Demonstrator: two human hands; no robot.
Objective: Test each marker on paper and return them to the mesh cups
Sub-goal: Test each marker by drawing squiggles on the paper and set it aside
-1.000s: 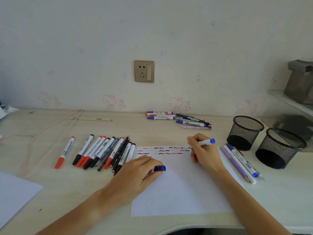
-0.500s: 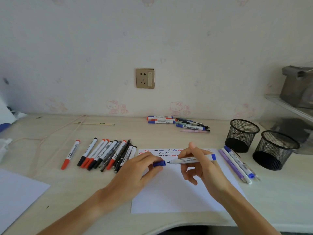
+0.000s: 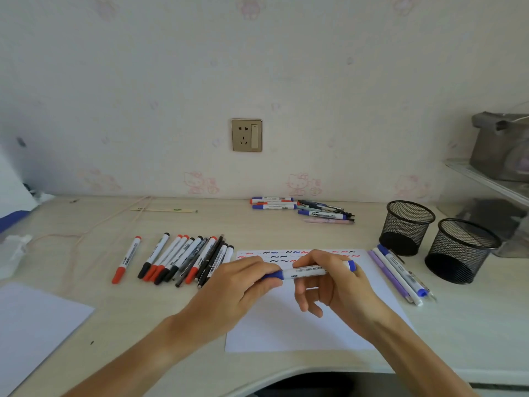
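Note:
A blue whiteboard marker (image 3: 307,271) lies level above the white test paper (image 3: 300,325). My right hand (image 3: 335,285) grips its white barrel. My left hand (image 3: 240,285) pinches the blue cap (image 3: 273,275), which sits on the marker's tip. Red, black and blue squiggles run along the paper's far edge. Two black mesh cups (image 3: 406,224) (image 3: 461,249) stand at the right, with no markers seen inside.
A row of red and black markers (image 3: 183,259) lies left of the paper. Another pile of markers (image 3: 303,209) sits by the wall. Three pens (image 3: 400,275) lie between paper and cups. A second sheet (image 3: 31,325) is at the near left. A shelf (image 3: 486,179) juts in from the right.
My right hand lifted the marker from the paper's far edge and turned it level. The cap in my left hand met the tip and now sits on it.

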